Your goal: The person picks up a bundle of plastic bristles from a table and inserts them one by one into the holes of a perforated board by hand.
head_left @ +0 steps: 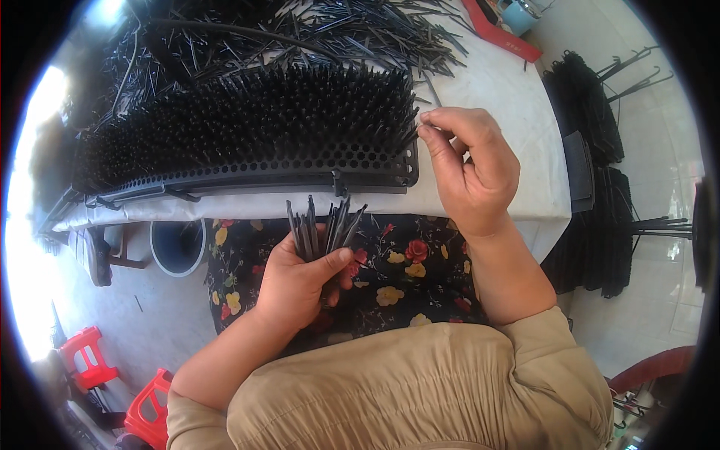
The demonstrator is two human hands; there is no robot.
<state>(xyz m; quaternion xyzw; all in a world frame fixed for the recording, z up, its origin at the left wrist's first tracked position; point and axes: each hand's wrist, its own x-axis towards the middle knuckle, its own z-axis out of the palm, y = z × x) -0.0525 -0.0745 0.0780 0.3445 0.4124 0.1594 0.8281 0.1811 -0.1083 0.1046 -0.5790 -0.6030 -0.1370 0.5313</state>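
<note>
In the head view, my left hand (pixel 298 283) is wrapped around a bundle of dark sticks (pixel 337 231), just on my side of the rack (pixel 262 181). My right hand (pixel 478 161) is beside the rack's right end, thumb and forefinger meeting in a pinch, the other fingers curled; whether a stick is between the tips I cannot tell.

I judge that I am setting sticks one at a time into the rack's holes, with bare holes showing along its near edge. The next move seems to call for a light pinch on one stick and its end lined up with a hole.

The bundle's tips point out of my fist toward the rack; the long axes run away from my body, fanning at the right. The standing sticks (pixel 262 124) rise from the rack, some leaning. Beyond the rack, a heap (pixel 360 34) lies crisscross on the tabletop (pixel 517 165).
</note>
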